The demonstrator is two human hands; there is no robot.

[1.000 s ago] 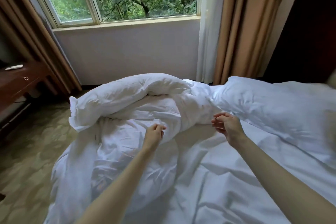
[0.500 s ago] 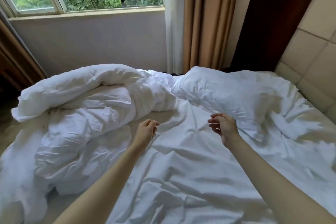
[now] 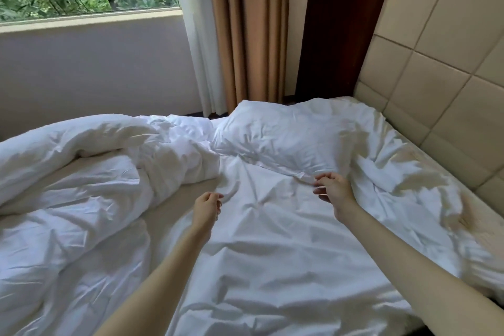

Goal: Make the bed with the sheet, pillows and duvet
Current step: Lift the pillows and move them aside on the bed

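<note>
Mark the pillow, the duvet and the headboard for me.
pillow [image 3: 286, 133]: head view, middle of its top face.
duvet [image 3: 81, 172]: head view, bunched middle of the heap.
headboard [image 3: 436, 84]: head view, one padded panel.

Empty hands [image 3: 268, 199] over sheet [image 3: 272, 248], duvet [image 3: 81, 185] bunched left

Two slim bare forearms, no sleeves, left grip [image 3: 206, 206], right grip [image 3: 335, 191]
</note>
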